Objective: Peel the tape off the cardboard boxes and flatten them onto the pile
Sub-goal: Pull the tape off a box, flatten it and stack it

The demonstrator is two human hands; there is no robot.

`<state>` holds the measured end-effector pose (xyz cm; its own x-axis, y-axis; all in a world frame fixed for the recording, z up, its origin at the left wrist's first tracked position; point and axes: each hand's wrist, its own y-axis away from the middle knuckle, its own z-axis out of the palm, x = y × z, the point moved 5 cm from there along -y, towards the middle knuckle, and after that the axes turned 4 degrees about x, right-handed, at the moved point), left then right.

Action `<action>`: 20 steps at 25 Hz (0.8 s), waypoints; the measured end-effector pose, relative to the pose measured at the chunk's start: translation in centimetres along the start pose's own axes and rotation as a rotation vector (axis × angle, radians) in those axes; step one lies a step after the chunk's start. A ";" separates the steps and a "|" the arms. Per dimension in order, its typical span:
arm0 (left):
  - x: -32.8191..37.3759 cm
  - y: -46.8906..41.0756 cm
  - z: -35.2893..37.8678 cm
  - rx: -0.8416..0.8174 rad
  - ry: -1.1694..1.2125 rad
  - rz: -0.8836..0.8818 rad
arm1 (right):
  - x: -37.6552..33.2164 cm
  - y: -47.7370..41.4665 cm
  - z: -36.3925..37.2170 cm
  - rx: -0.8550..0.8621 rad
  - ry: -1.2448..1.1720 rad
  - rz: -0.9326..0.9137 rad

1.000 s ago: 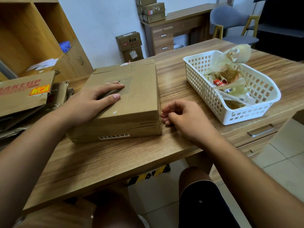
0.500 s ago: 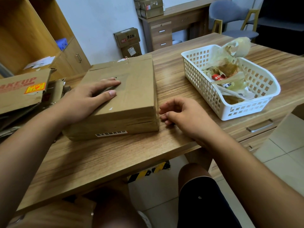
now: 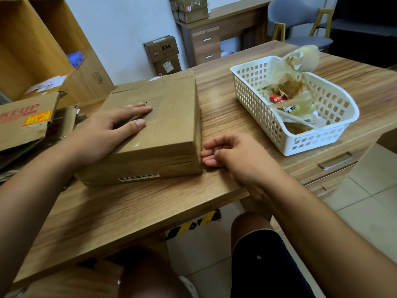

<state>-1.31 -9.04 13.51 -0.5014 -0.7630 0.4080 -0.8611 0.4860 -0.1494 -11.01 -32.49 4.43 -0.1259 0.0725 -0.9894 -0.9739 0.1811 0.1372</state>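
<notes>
Head view. My left hand (image 3: 103, 134) lies flat, fingers straight, on top of the closed brown rectangular cardboard box (image 3: 169, 117), pinning it to the wood-grain bench (image 3: 150, 207). My right hand (image 3: 234, 153) rests on the bench just right of the box. Its fingers are loosely curled and grip nothing, and the fingertips (image 3: 209, 162) are at the box's near right corner, beside the side seam. I cannot tell whether they touch the cardboard.

Over the past second little has changed. The left hand has stayed in place, the box has not shifted, and the right fingers have opened slightly towards the corner. I judge that I am still feeling for a tape edge. No strip is lifted yet, so peeling of this box has not begun.

Beyond my right hand stands a white perforated plastic basket (image 3: 300, 145) holding crumpled peeled tape (image 3: 287, 89). Left of my left hand lies the pile of flattened brown cardboard (image 3: 25, 123), where this box goes once it is stripped and collapsed.
</notes>
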 end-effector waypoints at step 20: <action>-0.7 -0.4 0.0 -0.002 -0.014 0.025 | -1.7 0.5 0.3 0.183 0.032 -0.625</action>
<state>-0.62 -8.69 13.27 -0.5242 -0.7561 0.3918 -0.8480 0.5060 -0.1579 -11.27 -32.25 6.19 0.4452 -0.1292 -0.8861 -0.8180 0.3437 -0.4611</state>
